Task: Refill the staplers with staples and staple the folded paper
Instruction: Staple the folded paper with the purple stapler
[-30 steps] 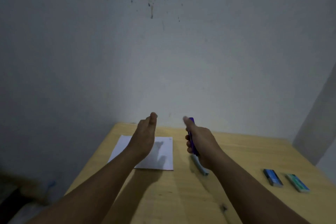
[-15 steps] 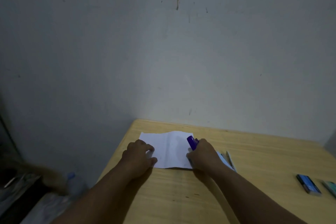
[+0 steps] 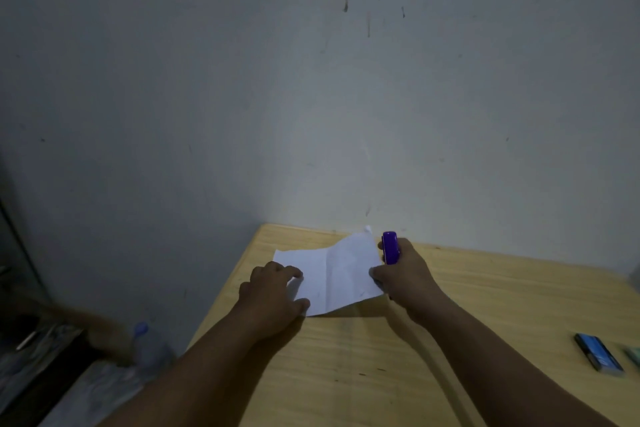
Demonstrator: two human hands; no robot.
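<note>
A white sheet of paper (image 3: 332, 274) lies near the far left corner of the wooden table (image 3: 485, 322), with its right half lifted off the surface. My left hand (image 3: 273, 291) holds the sheet's left edge, fingers curled on it. My right hand (image 3: 405, 274) grips a purple stapler (image 3: 390, 248) that stands upright, while its thumb pinches the paper's right edge. The lower part of the stapler is hidden behind my hand.
A blue staple box (image 3: 599, 352) lies at the table's right side, with a green box (image 3: 633, 354) just beyond it at the frame edge. A plastic bottle (image 3: 145, 347) stands on the floor left of the table. A stained wall rises right behind the table.
Both hands came down onto the paper from mid-air. The sheet's right half has since risen with my right hand, and the view has shifted left.
</note>
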